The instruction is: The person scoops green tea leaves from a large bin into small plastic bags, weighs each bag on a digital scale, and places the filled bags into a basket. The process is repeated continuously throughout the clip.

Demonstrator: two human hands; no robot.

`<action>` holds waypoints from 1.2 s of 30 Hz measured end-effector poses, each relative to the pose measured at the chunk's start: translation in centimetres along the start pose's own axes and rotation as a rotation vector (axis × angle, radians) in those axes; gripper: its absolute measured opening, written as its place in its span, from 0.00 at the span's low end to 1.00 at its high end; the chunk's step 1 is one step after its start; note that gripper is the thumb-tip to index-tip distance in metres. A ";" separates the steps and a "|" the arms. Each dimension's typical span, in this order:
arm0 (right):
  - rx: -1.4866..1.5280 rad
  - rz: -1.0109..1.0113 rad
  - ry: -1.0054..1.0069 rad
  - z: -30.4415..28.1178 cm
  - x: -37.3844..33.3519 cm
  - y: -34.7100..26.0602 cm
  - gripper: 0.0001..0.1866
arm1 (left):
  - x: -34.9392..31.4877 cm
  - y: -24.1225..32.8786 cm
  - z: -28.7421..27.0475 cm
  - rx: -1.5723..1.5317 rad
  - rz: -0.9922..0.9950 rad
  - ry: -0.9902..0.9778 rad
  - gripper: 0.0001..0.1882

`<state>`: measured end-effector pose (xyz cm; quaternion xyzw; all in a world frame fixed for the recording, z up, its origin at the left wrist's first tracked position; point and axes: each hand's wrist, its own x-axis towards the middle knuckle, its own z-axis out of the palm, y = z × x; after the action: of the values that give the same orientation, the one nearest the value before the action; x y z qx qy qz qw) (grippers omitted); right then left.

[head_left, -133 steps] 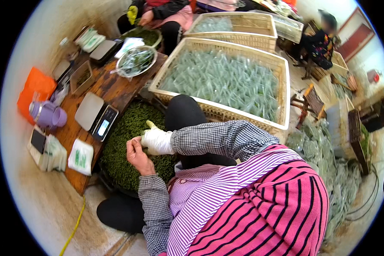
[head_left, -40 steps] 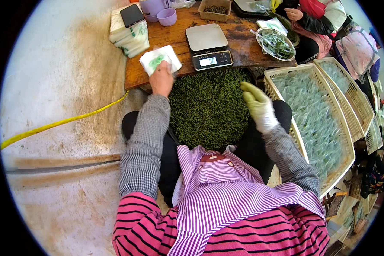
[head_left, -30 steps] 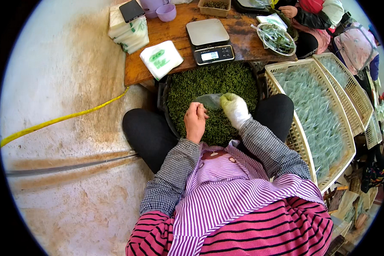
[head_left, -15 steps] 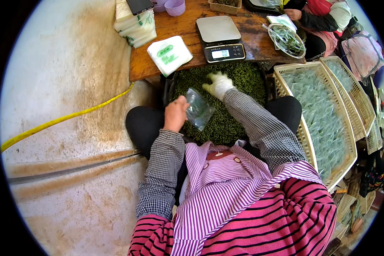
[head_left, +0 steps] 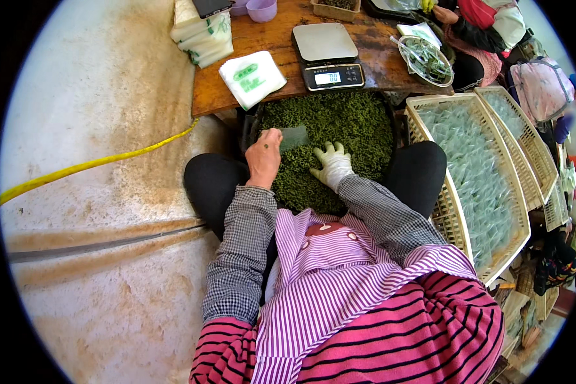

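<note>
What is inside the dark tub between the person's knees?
The dark tub holds a heap of small green pieces. The left hand holds a plastic bag over it; the gloved right hand is spread over it too. The heap covers the bottom, so that cannot be seen.

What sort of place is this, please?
Probably a produce-packing room: heaped dark-green plant bits, a black-and-silver digital scale, and a slatted cream plastic crate holding clear plastic packets.

Worn wooden table, digital scale, white printed bags, purple cup, tan tub
</note>
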<state>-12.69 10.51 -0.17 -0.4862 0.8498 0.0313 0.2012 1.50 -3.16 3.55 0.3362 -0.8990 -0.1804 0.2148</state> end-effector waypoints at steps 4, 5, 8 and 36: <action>0.407 0.148 -0.013 0.6 1.8 1.3 0.32 | 0.3 0.4 1.4 -0.160 0.137 0.139 0.03; 0.970 0.340 0.024 0.3 1.8 1.3 0.33 | 0.4 0.6 1.8 -0.074 0.179 0.165 0.03; 1.873 0.426 0.183 -3.2 1.4 2.5 0.29 | 0.3 1.4 2.8 0.001 0.217 0.066 0.03; 1.407 0.039 -0.114 -8.4 -0.8 4.0 0.28 | -1.2 3.2 3.7 -0.063 0.348 -0.178 0.06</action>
<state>-18.30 11.18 7.32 -0.2231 0.6650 -0.4966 0.5113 -1.23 0.53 1.63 0.1517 -0.9529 -0.1975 0.1730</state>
